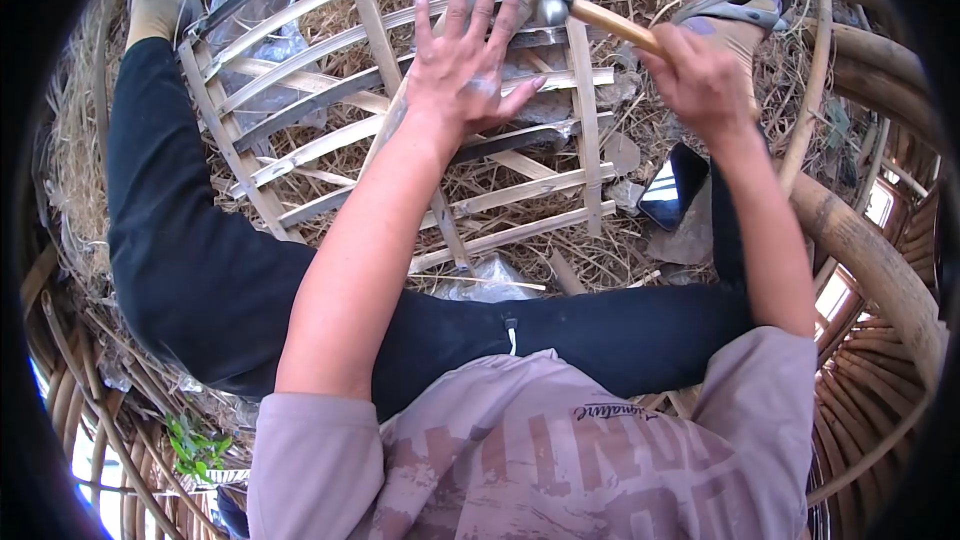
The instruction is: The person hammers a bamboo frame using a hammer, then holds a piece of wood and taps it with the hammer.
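Observation:
My left hand (pixel 465 75) lies flat with its fingers spread, pressed on a lattice (pixel 588 105) of split bamboo strips. A diagonal bamboo strip (pixel 372 155) passes under that palm and wrist. In my right hand (pixel 702 85) is the wooden handle of a hammer (pixel 615 26). The hammer's metal head is right of my left fingertips, over the upper part of the lattice. Whether it touches a strip I cannot tell. The lattice rests on the ground between my legs, with light strips crossing darker ones.
A phone (pixel 673 187) lies right of the lattice, close to my leg. Dry straw (pixel 540 265) and clear plastic (pixel 490 280) cover the ground. Thick bamboo poles (pixel 860 255) curve along the right side. Green leaves (pixel 197 448) show at lower left.

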Demonstrator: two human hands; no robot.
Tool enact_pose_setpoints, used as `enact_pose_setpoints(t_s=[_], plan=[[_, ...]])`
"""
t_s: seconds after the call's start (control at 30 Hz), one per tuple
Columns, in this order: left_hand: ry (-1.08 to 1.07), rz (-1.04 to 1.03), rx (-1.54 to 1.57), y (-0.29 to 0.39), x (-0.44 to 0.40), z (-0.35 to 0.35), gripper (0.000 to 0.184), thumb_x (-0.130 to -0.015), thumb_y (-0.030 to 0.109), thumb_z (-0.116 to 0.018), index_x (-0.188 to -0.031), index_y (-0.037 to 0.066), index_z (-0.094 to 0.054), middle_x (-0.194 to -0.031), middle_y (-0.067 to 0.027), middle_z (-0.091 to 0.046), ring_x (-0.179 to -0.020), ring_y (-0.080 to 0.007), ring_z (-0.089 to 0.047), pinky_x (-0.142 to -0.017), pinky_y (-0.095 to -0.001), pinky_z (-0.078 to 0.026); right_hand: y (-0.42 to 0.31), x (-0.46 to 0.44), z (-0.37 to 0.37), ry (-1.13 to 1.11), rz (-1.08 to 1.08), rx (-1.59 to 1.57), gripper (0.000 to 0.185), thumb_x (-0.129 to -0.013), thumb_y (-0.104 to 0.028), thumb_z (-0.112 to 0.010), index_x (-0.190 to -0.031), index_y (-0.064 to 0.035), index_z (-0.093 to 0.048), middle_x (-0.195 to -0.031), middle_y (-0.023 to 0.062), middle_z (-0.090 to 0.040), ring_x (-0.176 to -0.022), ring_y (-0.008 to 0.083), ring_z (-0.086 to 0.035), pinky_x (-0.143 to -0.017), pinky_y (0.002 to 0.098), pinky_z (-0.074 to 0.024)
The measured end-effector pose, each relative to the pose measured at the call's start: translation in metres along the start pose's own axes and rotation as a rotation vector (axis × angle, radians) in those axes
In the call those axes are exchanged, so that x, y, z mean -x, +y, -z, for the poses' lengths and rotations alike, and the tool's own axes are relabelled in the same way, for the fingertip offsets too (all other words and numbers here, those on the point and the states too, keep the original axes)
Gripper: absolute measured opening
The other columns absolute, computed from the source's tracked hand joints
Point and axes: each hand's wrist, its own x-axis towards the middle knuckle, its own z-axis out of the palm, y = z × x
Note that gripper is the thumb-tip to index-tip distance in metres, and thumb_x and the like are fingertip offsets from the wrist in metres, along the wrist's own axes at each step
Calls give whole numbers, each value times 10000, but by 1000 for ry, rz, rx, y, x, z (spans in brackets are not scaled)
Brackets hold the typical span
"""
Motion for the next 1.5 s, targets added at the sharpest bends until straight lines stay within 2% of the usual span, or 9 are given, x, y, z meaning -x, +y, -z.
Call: enact_pose_setpoints(t_s=[0.1,0.37,0.63,0.73,0.77,0.9,1.1,1.33,1.5], plan=[[5,2,0,2,-1,0,1001,-882,756,-503,-1653,174,-240,-1728,-136,-145,-1587,-358,-146,-1226,-688,-80,-36,18,-7,3,-239,-204,171,-1009,-231,-637,-963,-74,-588,-750,103,-647,-612,306,-670,-536,413,-544],[-1,-3,-91,3,-1,4,985,-890,753,-510,-1635,146,-290,-1711,-161,-198,-1568,-373,-206,-1223,-662,-150,-8,16,-1,-120,126,97,200,-962,-265,-694,-978,-113,-564,-748,57,-603,-650,265,-679,-536,398,-523],[-76,23,-105,4,-2,5,992,-905,771,-454,-1660,174,-212,-1733,-137,-123,-1598,-350,-102,-1231,-683,-64,-33,9,20,86,-195,-136,180,-1019,-250,-628,-1007,-74,-593,-779,137,-679,-655,394,-658,-542,459,-505],[-4,-6,-52,2,-1,1,1014,-899,781,-457,-1660,158,-209,-1729,-153,-134,-1595,-359,-111,-1228,-682,-76,-80,10,46,178,-572,-356,195,-1059,-259,-581,-1025,-68,-602,-718,135,-636,-598,317,-648,-529,407,-490],[-20,-6,-82,3,-1,1,1031,-898,786,-455,-1659,137,-205,-1727,-165,-132,-1593,-367,-118,-1227,-679,-85,-93,14,44,253,-721,-594,247,-1101,-271,-513,-1028,-48,-589,-657,65,-568,-543,163,-565,-511,312,-443],[36,-22,-30,-1,0,-4,1038,-902,785,-454,-1656,117,-204,-1729,-165,-126,-1592,-369,-116,-1227,-679,-85,-141,7,17,831,-881,-1152,311,-1125,-279,-451,-971,-24,-540,-647,-56,-460,-524,38,-420,-472,221,-347],[16,-6,-42,5,0,3,1044,-897,755,-512,-1652,99,-212,-1727,-158,-138,-1587,-364,-138,-1221,-665,-148,-146,16,-40,334,-979,-795,317,-1127,-276,-432,-971,-21,-537,-645,-34,-486,-511,48,-443,-451,236,-354],[35,-12,8,1,-1,0,1064,-878,786,-488,-1651,106,-219,-1726,-155,-143,-1591,-359,-123,-1227,-683,-77,-171,0,-65,790,-1149,-1317,319,-1129,-260,-425,-948,-17,-526,-638,-14,-514,-532,67,-510,-473,263,-420],[34,-16,13,2,2,-4,1069,-877,788,-490,-1654,111,-205,-1726,-151,-141,-1590,-358,-127,-1228,-684,-71,-162,11,-81,280,-990,-773,296,-1136,-321,-397,-985,-71,-447,-646,-31,-427,-482,61,-412,-429,223,-376]])
